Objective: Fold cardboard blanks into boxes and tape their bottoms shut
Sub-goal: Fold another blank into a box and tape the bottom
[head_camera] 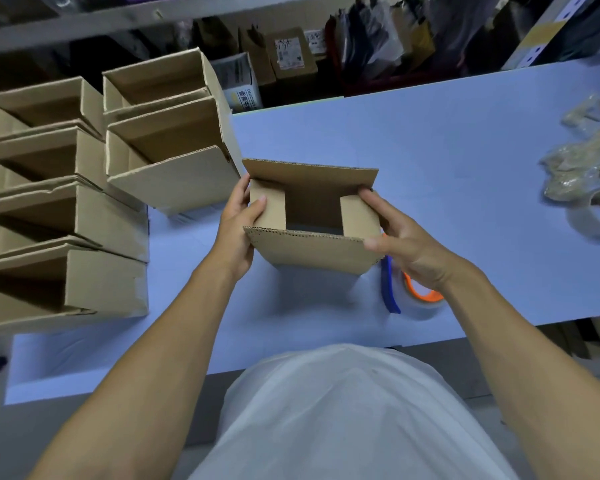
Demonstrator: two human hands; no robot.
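Note:
A small brown cardboard box (pixel 309 252) is held above the pale blue table (pixel 447 150), its open end facing me. Its two short side flaps are folded inward; the far and near long flaps stand open. My left hand (pixel 238 230) grips the box's left side, thumb on the left folded flap. My right hand (pixel 399 240) holds the right side, fingers on the right folded flap and thumb against the near flap's corner. A tape roll with an orange core and blue dispenser handle (pixel 392 289) lies on the table just under my right hand, partly hidden.
Several folded boxes (pixel 111 220) are stacked on their sides at the table's left, open ends up. Crumpled used tape (pixel 579 161) and a spent tape roll (pixel 593 216) lie at the right edge. Shelves with packages stand behind the table.

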